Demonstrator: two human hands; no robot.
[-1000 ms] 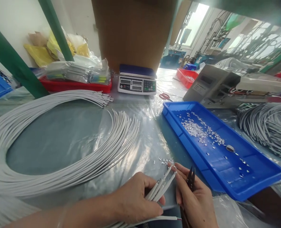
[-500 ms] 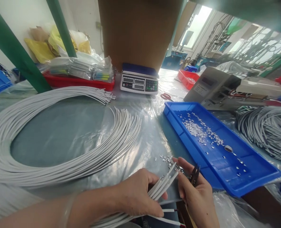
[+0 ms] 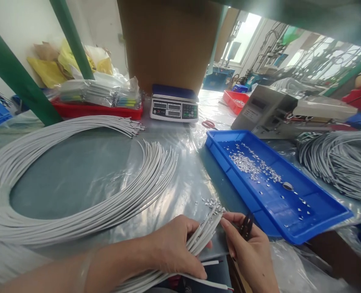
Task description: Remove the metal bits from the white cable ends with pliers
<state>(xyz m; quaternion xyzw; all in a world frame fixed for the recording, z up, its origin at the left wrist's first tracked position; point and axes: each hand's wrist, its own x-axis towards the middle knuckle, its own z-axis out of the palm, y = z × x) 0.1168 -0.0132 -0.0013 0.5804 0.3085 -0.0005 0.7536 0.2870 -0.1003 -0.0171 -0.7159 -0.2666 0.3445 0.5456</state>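
My left hand (image 3: 172, 250) grips a small bundle of white cable ends (image 3: 203, 234) near the table's front edge, their tips pointing up and to the right. My right hand (image 3: 249, 252) holds a dark pair of tweezers (image 3: 246, 224) in its palm, and its fingertips touch the cable tips. A little heap of small silver metal pieces (image 3: 212, 203) lies on the plastic sheet just beyond the tips. A large coil of white cables (image 3: 77, 219) spreads over the left of the table.
A blue tray (image 3: 320, 211) with several silver pieces lies to the right. Behind stand a weighing scale (image 3: 174, 106), a brown cardboard box (image 3: 168, 40), a red tray (image 3: 95, 109) of bagged goods, red scissors (image 3: 209, 123), a grey machine (image 3: 278, 112) and another cable bundle (image 3: 339, 162).
The bundle in my left hand has grown from a few cable ends to more, and it has tilted lower. My right hand stays at the tips with the tweezers.
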